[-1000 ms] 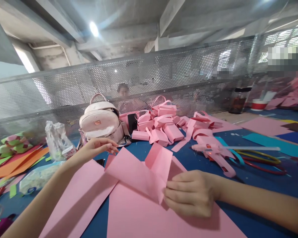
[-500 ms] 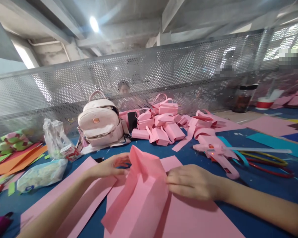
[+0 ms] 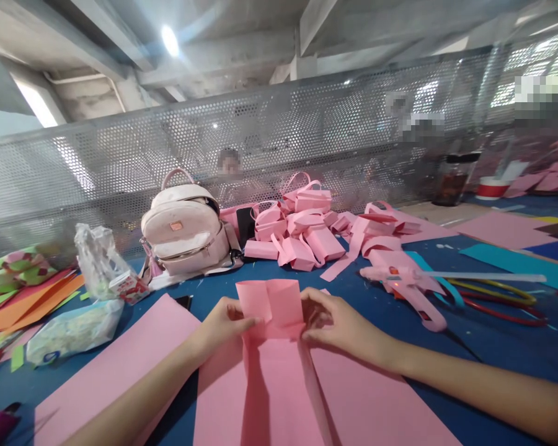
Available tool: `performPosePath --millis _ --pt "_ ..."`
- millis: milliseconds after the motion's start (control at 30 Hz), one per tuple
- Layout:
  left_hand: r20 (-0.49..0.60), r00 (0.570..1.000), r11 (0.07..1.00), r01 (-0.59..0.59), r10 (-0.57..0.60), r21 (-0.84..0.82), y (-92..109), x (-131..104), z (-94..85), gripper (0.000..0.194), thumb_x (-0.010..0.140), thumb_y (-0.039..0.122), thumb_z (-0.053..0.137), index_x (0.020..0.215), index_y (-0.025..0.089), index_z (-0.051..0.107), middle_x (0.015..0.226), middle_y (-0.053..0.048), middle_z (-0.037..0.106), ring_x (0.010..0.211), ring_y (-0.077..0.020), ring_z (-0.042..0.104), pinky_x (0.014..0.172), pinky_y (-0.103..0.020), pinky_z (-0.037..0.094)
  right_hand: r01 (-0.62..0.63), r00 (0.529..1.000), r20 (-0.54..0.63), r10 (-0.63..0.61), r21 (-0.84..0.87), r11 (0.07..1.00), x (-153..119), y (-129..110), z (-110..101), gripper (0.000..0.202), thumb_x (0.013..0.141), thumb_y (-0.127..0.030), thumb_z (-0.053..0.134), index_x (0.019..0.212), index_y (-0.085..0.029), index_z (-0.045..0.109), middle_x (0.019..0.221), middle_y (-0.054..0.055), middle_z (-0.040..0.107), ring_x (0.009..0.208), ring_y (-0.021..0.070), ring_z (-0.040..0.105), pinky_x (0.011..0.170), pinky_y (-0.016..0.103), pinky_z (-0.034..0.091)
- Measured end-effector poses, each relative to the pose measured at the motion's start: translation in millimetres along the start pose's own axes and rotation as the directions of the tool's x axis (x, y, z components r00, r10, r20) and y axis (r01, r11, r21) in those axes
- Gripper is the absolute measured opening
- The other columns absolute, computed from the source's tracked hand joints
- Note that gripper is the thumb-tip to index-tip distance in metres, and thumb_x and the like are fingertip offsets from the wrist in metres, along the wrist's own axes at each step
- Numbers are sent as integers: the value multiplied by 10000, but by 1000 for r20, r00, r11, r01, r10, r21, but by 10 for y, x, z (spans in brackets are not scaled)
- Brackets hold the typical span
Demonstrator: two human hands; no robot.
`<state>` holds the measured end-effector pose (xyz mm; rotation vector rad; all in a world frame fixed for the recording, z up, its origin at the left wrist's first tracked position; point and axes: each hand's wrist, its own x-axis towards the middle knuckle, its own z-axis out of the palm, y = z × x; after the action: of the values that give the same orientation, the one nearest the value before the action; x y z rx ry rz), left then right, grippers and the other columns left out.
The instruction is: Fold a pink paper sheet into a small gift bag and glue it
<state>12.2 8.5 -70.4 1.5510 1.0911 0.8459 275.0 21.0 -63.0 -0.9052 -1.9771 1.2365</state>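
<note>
Between my hands stands a folded piece of pink paper point(image 3: 279, 371), its far end raised as an upright flap with a crease down the middle. My left hand point(image 3: 225, 322) pinches the flap's left side, thumb in front. The right edge is held by my right hand point(image 3: 328, 319), with the thumb and fingers closing on it and some fingers hidden behind. Underneath lies a flat pink sheet point(image 3: 381, 402). Another pink sheet point(image 3: 125, 359) lies below my left forearm. To the right rests a pink glue gun point(image 3: 409, 291) with a long clear glue stick in it.
A pale backpack point(image 3: 183, 226) and a pile of small pink paper bags point(image 3: 302, 229) stand along a perforated metal screen point(image 3: 279, 130). Plastic bags point(image 3: 77, 331), orange paper point(image 3: 37, 306) and scissors with red and yellow handles point(image 3: 502, 303) lie around. A person shows behind the screen.
The pink paper has turned from a slant to face me squarely, its end flap now upright. My left hand has closed on its left edge; my right hand has moved up its right edge.
</note>
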Motion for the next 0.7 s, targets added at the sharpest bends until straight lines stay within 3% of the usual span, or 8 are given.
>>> performPosePath --millis 100,200,300,367,533,700 --pt "-28 999 1000 31 -31 4 35 -24 27 369 772 475 756 712 111 759 726 -79 753 726 -258 689 677 -314 504 -55 998 29 58 -94 994 1 3 12 115 774 -241 684 850 -179 624 838 15 672 755 173 586 671 271 441" --pt "-10 997 997 75 -75 -5 115 -67 61 296 729 396 794 782 107 761 793 -79 760 774 -263 695 686 -306 511 -54 998 21 57 -122 991 29 13 25 191 803 -257 638 669 -183 524 682 -22 546 675 145 495 604 253 359" --pt "17 992 992 122 -121 -16 188 -117 92 420 655 265 837 1047 146 746 1004 -84 767 934 -296 695 753 -327 537 -27 999 23 29 -83 996 59 11 52 216 835 -261 600 694 -195 450 671 -53 453 648 120 429 597 240 313" --pt "26 990 990 142 -142 -20 204 -136 115 516 620 243 855 1116 167 731 1082 -96 757 1015 -324 680 793 -356 547 -27 999 36 28 -27 999 70 5 80 193 855 -294 593 748 -198 464 679 -59 445 646 118 425 600 237 311" --pt "-65 993 993 97 -102 -67 171 -122 179 582 590 305 879 1134 180 718 1186 -109 728 1131 -344 641 904 -387 530 -12 999 33 11 30 999 78 0 153 156 850 -317 601 805 -198 511 731 -22 504 696 151 478 607 253 365" --pt "-155 982 990 88 -104 -111 182 -118 210 489 633 347 849 1054 130 726 1096 -127 751 1056 -345 673 838 -380 544 2 1000 24 -3 15 1000 91 1 183 247 868 -340 601 753 -206 429 700 -52 416 634 115 378 570 234 290"
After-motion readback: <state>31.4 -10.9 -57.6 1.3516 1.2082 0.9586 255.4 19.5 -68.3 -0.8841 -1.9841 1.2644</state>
